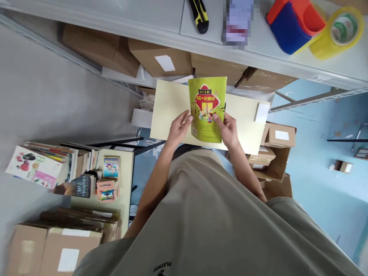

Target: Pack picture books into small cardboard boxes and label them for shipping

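A green booklet (207,109) with a red diamond and a yellow window picture on its cover is held upright above a cream board. My right hand (229,128) is closed on its lower right edge, thumb on the front cover and the other fingers behind. My left hand (179,127) is at the left edge, fingers half curled and a little apart, the thumb tip at or touching the edge. A small black clip-like shape (223,107) shows at the booklet's right edge. Beneath lies the cream board (169,103), with a white slip (262,112) at its right end.
On the grey shelf (129,15) ahead lie a utility knife (199,16), a red-and-blue holder (293,27) and a yellow tape roll (339,32). Cardboard boxes (161,57) sit below it. Books (110,167) are stacked at left, cartons (71,249) lower left, more boxes (280,136) right.
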`<state>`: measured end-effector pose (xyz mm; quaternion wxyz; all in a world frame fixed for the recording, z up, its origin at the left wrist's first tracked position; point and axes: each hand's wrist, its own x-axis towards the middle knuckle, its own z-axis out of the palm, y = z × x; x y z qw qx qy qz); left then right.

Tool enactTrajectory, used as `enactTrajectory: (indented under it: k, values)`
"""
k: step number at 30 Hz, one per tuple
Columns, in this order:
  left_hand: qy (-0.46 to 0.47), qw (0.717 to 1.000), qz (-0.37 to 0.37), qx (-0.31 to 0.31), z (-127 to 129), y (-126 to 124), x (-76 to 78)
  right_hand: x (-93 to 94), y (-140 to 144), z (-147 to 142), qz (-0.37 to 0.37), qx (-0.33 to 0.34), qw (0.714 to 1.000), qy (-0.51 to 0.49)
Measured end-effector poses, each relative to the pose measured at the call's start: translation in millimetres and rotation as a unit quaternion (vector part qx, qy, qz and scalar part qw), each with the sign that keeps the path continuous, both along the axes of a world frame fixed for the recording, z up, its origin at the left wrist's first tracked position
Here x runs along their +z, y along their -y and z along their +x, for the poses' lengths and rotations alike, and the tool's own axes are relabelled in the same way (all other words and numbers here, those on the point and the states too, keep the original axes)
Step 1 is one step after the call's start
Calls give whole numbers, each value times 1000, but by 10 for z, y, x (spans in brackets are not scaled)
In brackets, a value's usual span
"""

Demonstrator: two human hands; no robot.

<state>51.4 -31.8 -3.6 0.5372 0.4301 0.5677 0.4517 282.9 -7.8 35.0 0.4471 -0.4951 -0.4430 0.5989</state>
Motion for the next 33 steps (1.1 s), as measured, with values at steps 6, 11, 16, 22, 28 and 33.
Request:
enactTrajectory:
  k: [6,11,16,22,28,33]
  values:
    - [80,995,-43,46,-382,-29,78,5,-65,8,-50,-3,998,-24]
    - [51,997,-26,45,-546,-76,241,-45,-107,-87,-53,-22,998,-25]
    - [-36,997,36,50,-819,-268,189,-29,-206,-119,-12,10,1000,26]
    - [-118,979,167,-12,-1173,-363,206,-73,-362,-195,65,80,994,38]
    - [-137,972,187,-26,-1356,-368,100,-218,-368,-354,74,82,993,50]
    - [-129,985,113,-10,-1486,-386,-83,-397,-260,-397,35,52,996,56]
